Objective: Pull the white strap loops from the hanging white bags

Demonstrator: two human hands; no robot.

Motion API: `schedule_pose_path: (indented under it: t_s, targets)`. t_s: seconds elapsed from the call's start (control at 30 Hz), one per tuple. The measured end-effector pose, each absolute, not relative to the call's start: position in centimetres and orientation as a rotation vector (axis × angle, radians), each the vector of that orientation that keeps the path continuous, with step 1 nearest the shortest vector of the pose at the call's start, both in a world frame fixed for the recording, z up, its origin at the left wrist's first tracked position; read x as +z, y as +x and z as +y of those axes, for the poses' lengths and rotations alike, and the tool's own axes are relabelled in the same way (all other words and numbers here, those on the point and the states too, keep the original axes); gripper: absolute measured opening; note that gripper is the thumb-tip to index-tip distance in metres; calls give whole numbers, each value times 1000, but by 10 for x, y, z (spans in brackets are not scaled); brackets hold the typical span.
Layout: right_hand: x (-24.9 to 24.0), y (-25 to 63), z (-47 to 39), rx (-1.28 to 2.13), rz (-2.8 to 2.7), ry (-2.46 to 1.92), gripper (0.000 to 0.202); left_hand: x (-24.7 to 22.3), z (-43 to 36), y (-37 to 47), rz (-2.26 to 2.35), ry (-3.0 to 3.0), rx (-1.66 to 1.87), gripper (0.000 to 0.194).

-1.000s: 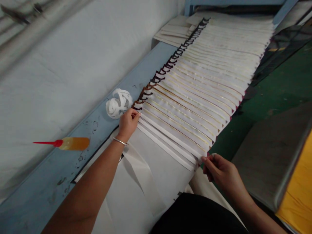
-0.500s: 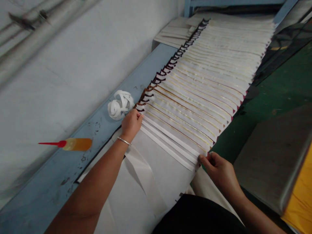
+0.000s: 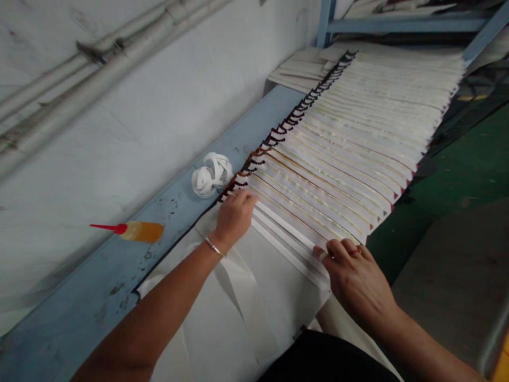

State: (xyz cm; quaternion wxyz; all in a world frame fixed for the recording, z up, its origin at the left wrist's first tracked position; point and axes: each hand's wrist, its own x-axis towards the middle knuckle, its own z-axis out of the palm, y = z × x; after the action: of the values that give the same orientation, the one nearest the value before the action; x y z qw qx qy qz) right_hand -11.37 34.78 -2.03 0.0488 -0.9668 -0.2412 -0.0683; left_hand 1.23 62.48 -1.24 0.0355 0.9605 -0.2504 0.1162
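Note:
Overlapping white sheets [image 3: 338,138] with gold and brown lines and dark scalloped left edges stretch away over the bench. On the nearest sheet lie narrow white strips [image 3: 284,249], side by side. My left hand [image 3: 235,215], with a bracelet at the wrist, rests at the strips' upper left ends, its fingers closed; what they hold is hidden. At the lower right ends my right hand [image 3: 352,265] presses down with bent fingers, palm down, its fingertips partly hidden. A loose pale band [image 3: 238,286] curls over the nearest sheet below my left hand.
A bundle of white strip [image 3: 212,175] and an orange-filled bottle [image 3: 143,232] with a red nozzle lie on the blue bench [image 3: 91,307]. Pipes [image 3: 131,58] run along the wall. A blue frame [image 3: 405,25] stands behind the sheets.
The camera view has shifted. My right hand has turned from a pinch at the sheet's edge to lying palm down over the strip ends. My left hand has turned more palm down too.

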Motion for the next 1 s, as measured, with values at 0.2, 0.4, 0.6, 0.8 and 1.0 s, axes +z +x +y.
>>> schedule_pose_path:
  t_s: [0.2,0.4,0.6,0.8,1.0]
  targets:
    - [-9,-105,372,-215,-681,-2945,20,-24,615,-30,-1169,2832,218,38]
    - [-32,-93,411,-322,-817,-2696,47,-26,614,-28,-1105,2833,180,37]
    - [-42,-88,418,-307,-799,-2757,46,-19,636,-1,-823,2901,189,37]
    - [-40,-86,414,-309,-868,-2728,38,13,711,-25,-294,2812,275,21]
    - [-40,-82,411,-325,-856,-2637,31,10,747,-109,-244,2908,-111,17]
